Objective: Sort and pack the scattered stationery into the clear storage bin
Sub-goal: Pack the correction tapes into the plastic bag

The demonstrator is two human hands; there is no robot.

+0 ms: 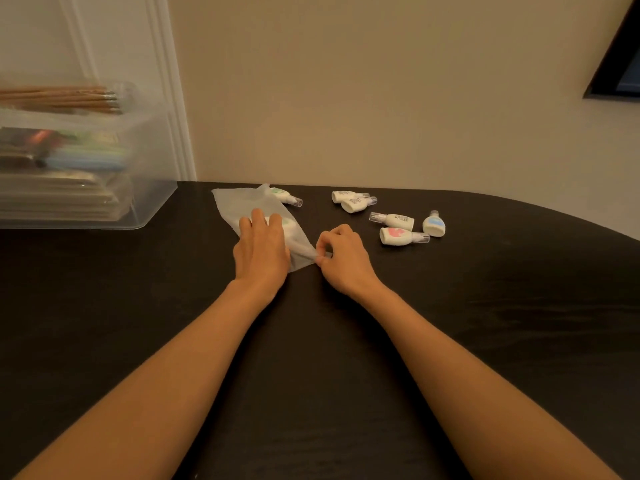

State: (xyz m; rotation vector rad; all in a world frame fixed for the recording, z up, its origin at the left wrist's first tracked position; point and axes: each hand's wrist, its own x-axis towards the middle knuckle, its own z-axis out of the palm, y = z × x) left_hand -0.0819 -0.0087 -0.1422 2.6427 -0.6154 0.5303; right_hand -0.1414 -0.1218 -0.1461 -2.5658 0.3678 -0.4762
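Left hand (pixel 261 249) flat, pressing plastic bag (pixel 242 206) to counter (pixel 346 341); right hand (pixel 341 258) pinching bag corner. Open mouth wide before loading correction tapes (pixel 396 221).

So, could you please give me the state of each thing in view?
Clear storage bin: partly filled.
Plastic bag: flat on table, one correction tape inside.
Left hand: flat, pressing the bag.
Right hand: pinching the bag's near corner.
Loose correction tapes: five, unpacked, right of bag.

You face a black, faintly grained table (pixel 104 306) | white pink-marked dispenser (pixel 403 236) | white blue-marked dispenser (pixel 433 226) | white green-marked dispenser (pixel 283 195) | your bag (pixel 237 202) is frosted translucent | storage bin (pixel 149 202) clear | pencils (pixel 62 97) orange-yellow | wall (pixel 381 98) beige
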